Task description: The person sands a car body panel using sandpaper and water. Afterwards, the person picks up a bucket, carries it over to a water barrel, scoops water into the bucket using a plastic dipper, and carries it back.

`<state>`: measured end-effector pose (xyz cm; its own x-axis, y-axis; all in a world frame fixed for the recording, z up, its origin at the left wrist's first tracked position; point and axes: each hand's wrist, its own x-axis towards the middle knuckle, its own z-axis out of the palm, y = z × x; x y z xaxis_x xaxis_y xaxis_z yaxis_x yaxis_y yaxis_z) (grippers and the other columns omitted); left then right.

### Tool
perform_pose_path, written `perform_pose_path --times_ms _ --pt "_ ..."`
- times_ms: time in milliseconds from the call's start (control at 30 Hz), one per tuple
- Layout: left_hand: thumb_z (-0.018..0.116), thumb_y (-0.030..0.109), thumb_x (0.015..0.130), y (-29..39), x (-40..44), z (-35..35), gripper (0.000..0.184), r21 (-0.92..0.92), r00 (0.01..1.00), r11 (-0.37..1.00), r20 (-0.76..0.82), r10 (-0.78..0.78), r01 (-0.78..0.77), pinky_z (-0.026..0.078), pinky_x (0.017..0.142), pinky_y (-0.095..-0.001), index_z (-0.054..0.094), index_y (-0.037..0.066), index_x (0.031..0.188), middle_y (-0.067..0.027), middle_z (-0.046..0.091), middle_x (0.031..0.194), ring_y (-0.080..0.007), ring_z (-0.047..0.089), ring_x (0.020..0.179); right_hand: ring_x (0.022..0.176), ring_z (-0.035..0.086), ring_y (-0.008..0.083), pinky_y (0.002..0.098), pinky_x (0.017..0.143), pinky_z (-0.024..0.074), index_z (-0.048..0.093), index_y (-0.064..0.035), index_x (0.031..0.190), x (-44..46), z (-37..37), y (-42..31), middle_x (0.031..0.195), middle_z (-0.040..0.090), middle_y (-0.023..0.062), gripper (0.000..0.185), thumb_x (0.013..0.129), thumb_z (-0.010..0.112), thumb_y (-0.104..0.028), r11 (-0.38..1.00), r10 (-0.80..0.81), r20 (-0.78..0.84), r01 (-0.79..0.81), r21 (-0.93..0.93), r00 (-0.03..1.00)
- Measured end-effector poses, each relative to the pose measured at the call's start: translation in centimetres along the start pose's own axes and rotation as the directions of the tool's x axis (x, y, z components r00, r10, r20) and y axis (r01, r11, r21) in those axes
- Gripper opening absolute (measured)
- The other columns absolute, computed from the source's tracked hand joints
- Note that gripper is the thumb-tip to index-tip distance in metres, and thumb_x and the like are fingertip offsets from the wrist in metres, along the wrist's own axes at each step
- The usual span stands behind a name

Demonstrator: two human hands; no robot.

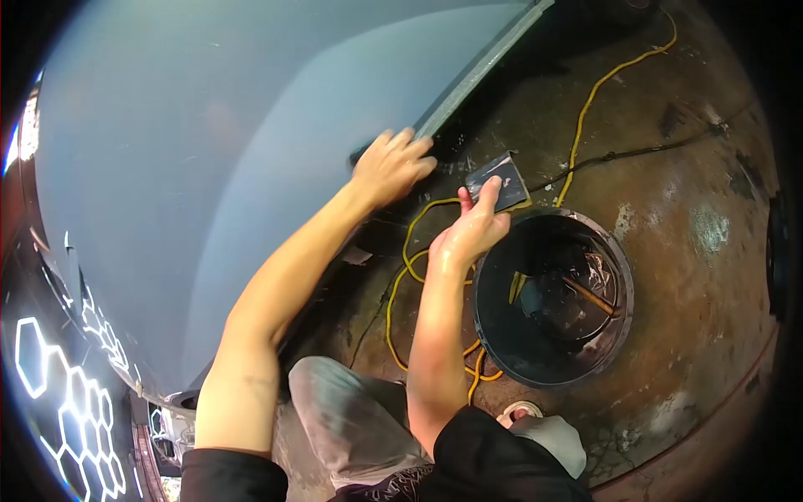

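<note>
Here's the left hand (391, 169) at upper centre, fingers bent and close together at the edge of the big grey panel (251, 109) filling the upper left, though I can't tell if anything sits beneath them. Right of it, the right hand (470, 233) pinches a flat dark block (505, 186) between thumb and fingers, just above the black bucket (624, 335) at right of centre, with a yellow cord (580, 125) running along the floor (686, 309)!

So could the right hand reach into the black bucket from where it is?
Probably yes. The right hand is close by the black bucket, whose top is open, with nothing seen between them. It is holding a dark pad, though.
</note>
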<state>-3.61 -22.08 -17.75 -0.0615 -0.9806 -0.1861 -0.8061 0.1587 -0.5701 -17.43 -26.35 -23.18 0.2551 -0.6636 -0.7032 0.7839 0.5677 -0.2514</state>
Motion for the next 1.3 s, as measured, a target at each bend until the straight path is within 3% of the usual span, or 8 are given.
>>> perform_pose_path --times_ms 167,400,500,600,833,1000,1167,1300 --pt "0.073 0.014 0.064 -0.3 -19.1 -6.1 0.024 -0.039 0.988 0.989 0.050 -0.143 0.145 0.045 0.074 -0.0411 0.064 0.018 0.086 -0.0049 0.062 0.108 -0.0259 0.057 0.101 0.088 0.063 0.0137 0.0287 0.072 0.0552 0.062 -0.0011 0.109 2.5 -0.2 1.6 0.105 0.065 0.0055 0.021 0.091 0.069 -0.009 1.000 0.002 0.158 0.002 -0.027 0.987" --pt "0.073 -0.001 0.056 -2.6 -31.8 -15.8 0.079 0.296 0.811 0.771 -0.026 -0.584 0.564 0.036 0.105 -0.0489 0.064 0.031 0.127 -0.0098 0.046 0.146 -0.0326 0.042 0.133 0.088 0.064 0.0133 0.0281 0.073 0.0547 0.061 -0.0042 0.114 4.8 -2.2 2.3 0.105 0.065 0.0037 0.029 0.088 0.073 -0.007 0.958 -0.089 0.338 0.174 -0.229 0.937" --pt "0.072 0.001 0.057 -4.3 -30.7 -16.9 0.051 0.244 0.900 0.883 0.078 -0.430 0.401 0.040 0.100 -0.0468 0.070 0.018 0.104 -0.0013 0.062 0.123 -0.0266 0.053 0.120 0.090 0.064 0.0139 0.0290 0.073 0.0549 0.061 -0.0040 0.115 7.1 -2.3 1.3 0.106 0.065 0.0040 0.030 0.088 0.072 -0.009 0.929 -0.131 0.291 0.219 -0.297 0.948" --pt "0.069 0.012 0.061 -5.8 -25.0 -14.1 0.021 0.082 0.959 0.959 0.058 -0.277 0.272 0.046 0.085 -0.0422 0.063 0.014 0.080 0.0020 0.064 0.091 -0.0230 0.060 0.094 0.088 0.064 0.0137 0.0303 0.074 0.0553 0.061 -0.0027 0.115 8.9 -1.7 0.1 0.106 0.066 0.0054 0.030 0.089 0.072 -0.012 0.910 -0.223 0.271 0.300 -0.287 0.936" --pt "0.058 0.017 0.079 -9.8 7.9 -7.6 0.006 0.244 0.994 0.969 -0.105 -0.015 0.040 0.044 0.093 -0.0385 0.062 0.013 0.079 -0.0007 0.062 0.097 -0.0236 0.059 0.109 0.089 0.061 0.0105 0.0280 0.075 0.0515 0.061 -0.0053 0.113 11.8 -1.2 -3.8 0.103 0.064 0.0023 0.024 0.091 0.070 -0.009 0.884 -0.380 0.265 0.432 -0.177 0.886" --pt "0.065 0.024 0.075 -9.7 28.8 0.5 0.007 0.189 0.959 0.972 -0.219 0.182 -0.142 0.043 0.078 -0.0365 0.068 0.017 0.074 0.0004 0.066 0.080 -0.0191 0.061 0.090 0.085 0.057 0.0086 0.0259 0.078 0.0478 0.062 -0.0028 0.107 13.0 -1.7 -5.0 0.097 0.064 0.0019 0.019 0.091 0.069 -0.009 0.742 -0.514 0.357 0.614 -0.271 0.780" --pt "0.069 0.019 0.078 -4.8 32.4 2.8 0.011 0.196 0.998 0.979 -0.028 0.055 -0.048 0.050 0.081 -0.0374 0.076 0.019 0.087 -0.0008 0.073 0.096 -0.0199 0.067 0.100 0.079 0.058 0.0137 0.0312 0.076 0.0488 0.060 0.0023 0.098 12.4 -1.2 -4.9 0.088 0.066 0.0065 0.022 0.088 0.072 -0.013 0.611 -0.503 0.485 0.691 -0.385 0.715" --pt "0.068 0.015 0.070 -3.8 22.2 4.7 0.008 0.020 0.943 0.977 -0.257 0.212 -0.214 0.045 0.077 -0.0372 0.068 0.016 0.078 0.0015 0.060 0.090 -0.0222 0.057 0.093 0.077 0.062 0.0240 0.0371 0.076 0.0493 0.059 0.0037 0.098 12.6 -1.3 -4.8 0.087 0.067 0.0141 0.027 0.087 0.073 -0.017 0.567 -0.490 0.458 0.670 -0.479 0.742"
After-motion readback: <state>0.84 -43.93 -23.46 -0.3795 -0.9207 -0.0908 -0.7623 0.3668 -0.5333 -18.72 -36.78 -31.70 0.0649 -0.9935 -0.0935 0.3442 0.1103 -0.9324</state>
